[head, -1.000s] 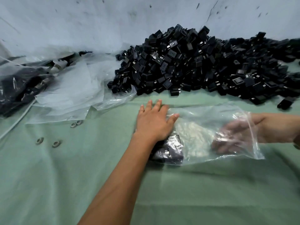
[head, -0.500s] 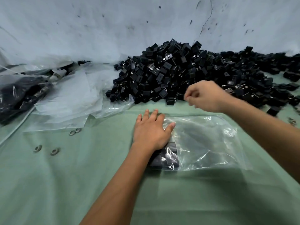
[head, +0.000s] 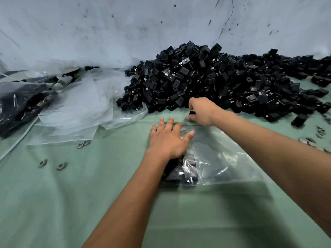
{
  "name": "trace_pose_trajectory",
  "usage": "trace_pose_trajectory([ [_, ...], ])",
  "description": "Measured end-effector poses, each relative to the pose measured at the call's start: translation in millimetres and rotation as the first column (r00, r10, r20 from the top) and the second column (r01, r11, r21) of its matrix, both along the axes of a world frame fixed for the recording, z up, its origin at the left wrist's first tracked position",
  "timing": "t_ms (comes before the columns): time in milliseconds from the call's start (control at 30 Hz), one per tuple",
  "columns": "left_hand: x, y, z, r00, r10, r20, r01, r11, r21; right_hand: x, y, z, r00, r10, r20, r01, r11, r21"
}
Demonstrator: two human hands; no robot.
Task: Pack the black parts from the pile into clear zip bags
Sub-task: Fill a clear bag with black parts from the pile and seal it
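Fingers of the left hand (head: pixel 168 140) lay straight and spread, pressing flat on the clear plastic zip bag (head: pixel 220 156) on the green cloth-covered table (head: pixel 71 203). The right hand (head: pixel 202 111) was curled at the near foot of the big pile of small black boxy plastic parts (head: pixel 206 83), pinching what looked like one black part (head: pixel 192 112). Good practice, I judged, would be to take only a small handful, keep the bag pinned, and slide the parts in through its mouth. A few black parts (head: pixel 184 170) already sat in the bag's near-left corner. Loose clear bags (head: pixel 80 108) lay left, beside a filled bag of dark parts (head: pixel 21 104)
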State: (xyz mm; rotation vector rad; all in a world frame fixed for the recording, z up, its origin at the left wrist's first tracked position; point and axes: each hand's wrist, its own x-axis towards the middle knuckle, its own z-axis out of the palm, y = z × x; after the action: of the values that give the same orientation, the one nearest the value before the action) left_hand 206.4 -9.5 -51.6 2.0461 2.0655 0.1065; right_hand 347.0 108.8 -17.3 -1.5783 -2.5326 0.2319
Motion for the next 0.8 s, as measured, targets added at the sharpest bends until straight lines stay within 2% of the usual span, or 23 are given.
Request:
trace_pose_trajectory([
  [67,0.0,0.4,9.7,1.000,0.001,-0.010,-0.001,0.999,-0.036,32.0,-10.6,10.0,0.965,-0.034,-0.259,0.030,0.999,-0.018],
  [133,8.9,4.6,21.3,0.997,-0.007,-0.080,0.009,1.000,0.027,75.4,-25.5,16.6,0.815,-0.113,-0.568,0.070,0.993,-0.097],
  [167,17.6,7.7,27.9,0.993,-0.029,-0.112,0.038,0.996,0.078,97.9,-34.2,18.1,0.724,-0.161,-0.670,0.077,0.985,-0.153],
  [267,57.2,19.6,45.2,0.972,-0.222,-0.075,0.232,0.958,0.167,155.3,-65.8,15.7,0.514,-0.314,-0.798,0.082,0.944,-0.319],
  [333,88.0,26.4,49.4,0.911,-0.412,-0.020,0.409,0.896,0.175,182.1,-86.0,9.7,0.451,-0.407,-0.794,0.133,0.910,-0.392],
  [433,123.8,32.0,48.2,0.805,-0.591,-0.048,0.592,0.797,0.119,206.2,-108.7,-2.0,0.553,-0.455,-0.698,0.234,0.889,-0.394],
  [500,135.2,34.1,49.9,0.767,-0.636,-0.088,0.642,0.763,0.083,214.1,-119.7,-8.0,0.596,-0.445,-0.668,0.219,0.891,-0.397],
  [633,130.9,39.2,59.2,0.745,-0.655,-0.122,0.666,0.722,0.187,216.8,-131.7,-11.8,0.587,-0.389,-0.710,-0.011,0.873,-0.487],
  [700,124.8,39.3,67.0,0.742,-0.655,-0.141,0.666,0.698,0.263,208.8,-131.8,-8.4,0.590,-0.301,-0.749,-0.161,0.865,-0.475],
  [800,117.9,34.6,82.4,0.746,-0.653,-0.129,0.653,0.680,0.334,187.6,-125.0,-5.6,0.672,-0.126,-0.730,-0.323,0.837,-0.442],
])
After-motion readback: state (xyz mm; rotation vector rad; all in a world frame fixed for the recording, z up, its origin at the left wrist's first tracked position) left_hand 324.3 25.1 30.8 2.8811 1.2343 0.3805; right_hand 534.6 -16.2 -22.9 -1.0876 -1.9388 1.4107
